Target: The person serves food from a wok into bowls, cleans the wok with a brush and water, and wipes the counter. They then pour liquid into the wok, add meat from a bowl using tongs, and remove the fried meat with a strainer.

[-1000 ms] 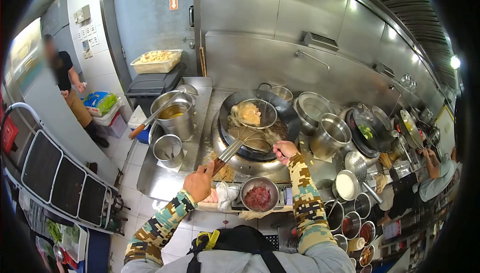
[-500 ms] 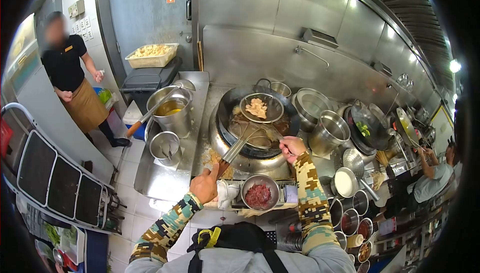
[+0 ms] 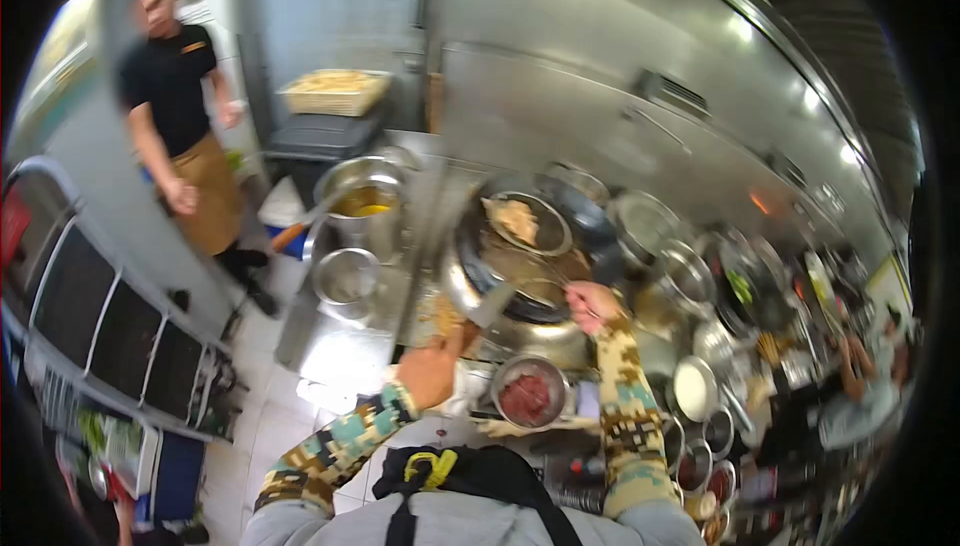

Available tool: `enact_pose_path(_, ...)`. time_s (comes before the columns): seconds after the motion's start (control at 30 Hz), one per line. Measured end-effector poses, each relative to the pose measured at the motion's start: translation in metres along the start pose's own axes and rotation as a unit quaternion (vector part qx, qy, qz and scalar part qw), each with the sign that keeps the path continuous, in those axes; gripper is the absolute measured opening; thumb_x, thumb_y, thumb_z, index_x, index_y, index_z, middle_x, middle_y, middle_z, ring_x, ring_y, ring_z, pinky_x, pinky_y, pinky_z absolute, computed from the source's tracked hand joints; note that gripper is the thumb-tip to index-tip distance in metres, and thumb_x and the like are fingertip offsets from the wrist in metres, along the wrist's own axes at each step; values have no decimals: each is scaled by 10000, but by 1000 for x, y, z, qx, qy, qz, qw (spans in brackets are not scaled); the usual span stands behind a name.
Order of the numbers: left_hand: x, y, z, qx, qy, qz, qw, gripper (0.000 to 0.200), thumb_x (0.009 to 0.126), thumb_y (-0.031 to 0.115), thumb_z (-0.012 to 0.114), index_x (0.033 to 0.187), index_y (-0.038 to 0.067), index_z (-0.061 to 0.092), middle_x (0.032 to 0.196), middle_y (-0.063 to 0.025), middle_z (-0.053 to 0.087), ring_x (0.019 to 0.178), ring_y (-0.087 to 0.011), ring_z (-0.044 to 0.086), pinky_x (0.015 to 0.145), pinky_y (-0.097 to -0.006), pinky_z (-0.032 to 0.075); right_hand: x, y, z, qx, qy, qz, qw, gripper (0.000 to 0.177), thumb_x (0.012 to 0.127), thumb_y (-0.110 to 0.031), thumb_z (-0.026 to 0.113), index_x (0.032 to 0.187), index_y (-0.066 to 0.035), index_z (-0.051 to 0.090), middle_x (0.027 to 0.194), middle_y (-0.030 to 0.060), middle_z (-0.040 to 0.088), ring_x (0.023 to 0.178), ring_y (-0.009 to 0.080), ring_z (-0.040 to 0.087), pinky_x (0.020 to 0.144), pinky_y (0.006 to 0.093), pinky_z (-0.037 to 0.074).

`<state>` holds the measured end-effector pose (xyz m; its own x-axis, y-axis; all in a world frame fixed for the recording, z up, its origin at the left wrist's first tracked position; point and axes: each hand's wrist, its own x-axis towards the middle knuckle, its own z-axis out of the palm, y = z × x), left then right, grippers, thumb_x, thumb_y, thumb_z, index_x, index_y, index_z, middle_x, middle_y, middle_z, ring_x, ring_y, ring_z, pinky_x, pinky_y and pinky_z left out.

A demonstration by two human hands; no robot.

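My left hand is closed round the wooden handle of a wire skimmer, whose metal shaft points into the wok. My right hand grips the thin handle of a round strainer. Pale cooked pieces lie toward the strainer's far left side, above the dark wok. Brownish liquid shows inside the wok; motion blur hides its detail. Close in front of me, between my forearms, sits a metal bowl with raw red meat.
Left of the wok stand a pot of yellow liquid and a smaller pot. Several pots and a white-filled container crowd the right. A person in black stands left; another person works far right.
The view has swung, shifting the scene rightward and blurring it. The pale pieces sit nearer the strainer's left rim. The person at left has lowered an arm. Both my hands keep their grips.
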<state>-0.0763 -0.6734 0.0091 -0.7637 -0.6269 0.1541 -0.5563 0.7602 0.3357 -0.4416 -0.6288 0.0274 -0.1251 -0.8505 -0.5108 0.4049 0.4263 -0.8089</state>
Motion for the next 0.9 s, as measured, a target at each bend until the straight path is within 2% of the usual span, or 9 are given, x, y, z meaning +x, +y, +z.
enact_pose_path(0.07,3,-21,13,-5,4,-17,1000,722,749,79,577,1428,62,328,909,-239,612,697,-383,652,598,-463,535,7,9,9,55,48,0,997,186,912,-229,590,752,-158,527,498,-70,390,361,62,337,308,239,252)
enact_pose_path(0.1,5,-31,22,-19,15,-5,1000,735,749,70,580,1434,86,316,914,-237,614,717,-384,652,611,-466,532,13,15,4,128,-10,-17,992,101,917,-188,576,862,-106,555,533,-66,431,387,46,370,327,223,275)
enact_pose_path(0.17,8,-46,37,-16,35,4,999,724,748,58,587,1424,73,328,922,-239,613,744,-385,651,626,-470,525,2,16,24,159,-13,-42,986,95,918,-148,569,946,-58,552,587,-50,479,414,33,394,347,209,293)
enact_pose_path(0.27,5,-48,49,-39,80,10,996,737,746,59,587,1431,74,317,935,-250,609,728,-388,651,609,-477,521,-3,16,43,137,93,-77,983,73,908,-125,564,925,-56,552,616,-32,501,419,38,395,353,206,294)
enact_pose_path(0.4,7,-44,59,-52,61,-1,997,708,766,84,580,1429,82,330,955,-244,598,651,-382,645,565,-454,527,-11,11,48,97,163,-118,975,30,888,-91,545,888,-61,550,639,-12,513,417,47,392,345,212,282)
enact_pose_path(0.53,18,-32,45,14,67,8,998,593,826,100,534,1398,60,385,971,-236,589,625,-344,652,526,-412,530,-41,4,54,9,136,-155,978,195,919,-167,543,737,-107,508,526,-22,416,378,69,332,328,218,251)
enact_pose_path(0.63,39,-47,48,40,150,75,985,516,856,107,508,1361,35,437,969,-237,588,610,-334,653,504,-403,530,-52,1,48,99,170,-197,960,80,889,-70,550,809,-73,546,614,39,531,396,95,425,318,234,268)
enact_pose_path(0.7,45,-40,19,63,64,56,994,521,844,102,518,1354,25,443,970,-239,589,625,-339,656,529,-409,538,-63,4,42,102,171,-217,956,39,875,-37,552,850,-65,545,667,49,563,413,91,448,323,223,275)
enact_pose_path(0.9,33,-13,-6,35,10,63,997,709,702,57,638,1368,-5,405,984,-241,594,698,-390,658,615,-448,554,-81,12,14,-29,236,-175,955,27,852,-29,551,839,-51,541,623,35,550,396,89,454,317,223,270)
